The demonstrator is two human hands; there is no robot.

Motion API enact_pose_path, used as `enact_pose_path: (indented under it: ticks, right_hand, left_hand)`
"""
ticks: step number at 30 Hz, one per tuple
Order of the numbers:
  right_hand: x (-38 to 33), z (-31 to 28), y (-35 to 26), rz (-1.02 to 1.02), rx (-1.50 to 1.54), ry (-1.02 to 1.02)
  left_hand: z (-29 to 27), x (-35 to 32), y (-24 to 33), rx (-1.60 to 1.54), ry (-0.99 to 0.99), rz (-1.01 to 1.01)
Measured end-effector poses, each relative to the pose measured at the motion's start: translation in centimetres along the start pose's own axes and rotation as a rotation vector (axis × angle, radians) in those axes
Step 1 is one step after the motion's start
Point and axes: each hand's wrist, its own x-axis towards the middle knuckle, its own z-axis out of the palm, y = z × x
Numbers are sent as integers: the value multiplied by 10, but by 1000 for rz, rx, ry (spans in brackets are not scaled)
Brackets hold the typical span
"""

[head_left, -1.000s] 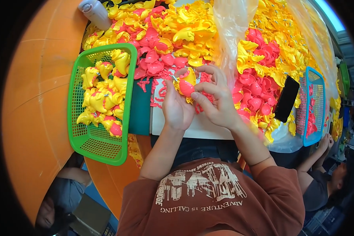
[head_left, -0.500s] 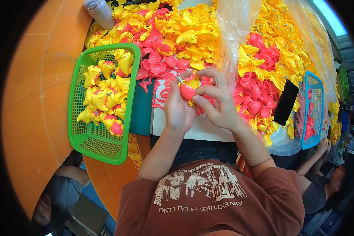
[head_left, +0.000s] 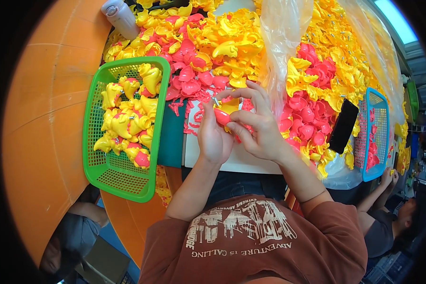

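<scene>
Room to move is narrow at the centre of the frame; the glossy pink-and-yellow hollow plastic piece (head_left: 223, 117) is there, between the two hands, above the white flat board (head_left: 244, 163); the left hand (head_left: 215, 141), cupped, grasps its left side, some fingers hidden behind it; the right hand (head_left: 264, 130) pinches its right side between thumb and fingers. At centre left, the green plastic mesh basket (head_left: 123, 177) lies near, its raised rim beside the teal flat surface (head_left: 170, 147); at centre right, the loose pink rounded shells (head_left: 305, 115) come close to the right forearm; beyond them lie the black flat phone (head_left: 343, 126) and the blue mesh basket (head_left: 381, 124). Smooth, bulbous yellow-and-pink figures (head_left: 127, 122) sit in the green one, its grid floor showing at the near end; thin, curled yellow plastic shells (head_left: 239, 40) heap across the top, beside the wrinkled clear plastic sheet (head_left: 274, 54).
</scene>
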Motion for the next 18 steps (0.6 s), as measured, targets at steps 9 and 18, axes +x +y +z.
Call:
enact_pose_path:
  ticks: [9, 18]
  right_hand:
    - [29, 22, 26, 16, 16, -6]
    - [111, 15, 89, -161, -913, -92]
  left_hand:
    - [-29, 12, 9, 44, 164, 99]
    - [-40, 15, 26, -30, 56, 43]
